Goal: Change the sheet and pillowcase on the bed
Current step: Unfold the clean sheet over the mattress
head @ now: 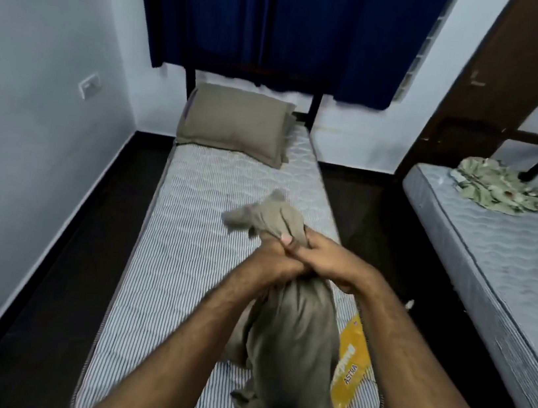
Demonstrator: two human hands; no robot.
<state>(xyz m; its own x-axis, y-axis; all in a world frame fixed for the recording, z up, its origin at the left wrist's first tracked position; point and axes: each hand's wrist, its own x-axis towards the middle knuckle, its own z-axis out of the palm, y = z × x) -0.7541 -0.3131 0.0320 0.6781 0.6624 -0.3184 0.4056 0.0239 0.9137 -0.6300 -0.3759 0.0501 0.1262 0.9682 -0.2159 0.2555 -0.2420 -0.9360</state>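
both hands, left hand (281,262) & right hand (323,261), grip bunched olive sheet (290,338) over near-mid bare mattress (186,244); pillow (234,123) far end already cased. step looks like sheet spreading; next: shake it open toward far end.

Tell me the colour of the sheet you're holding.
Olive-brown, plain; the sheet shows best in the head view.

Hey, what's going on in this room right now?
A person stands at the foot of a bare striped mattress, gripping a bunched olive-brown sheet with both the left hand and the right hand held close together above it. The sheet is not yet spread. A pillow in a matching case lies at the head. On the second bed to the right lies a crumpled patterned cloth.
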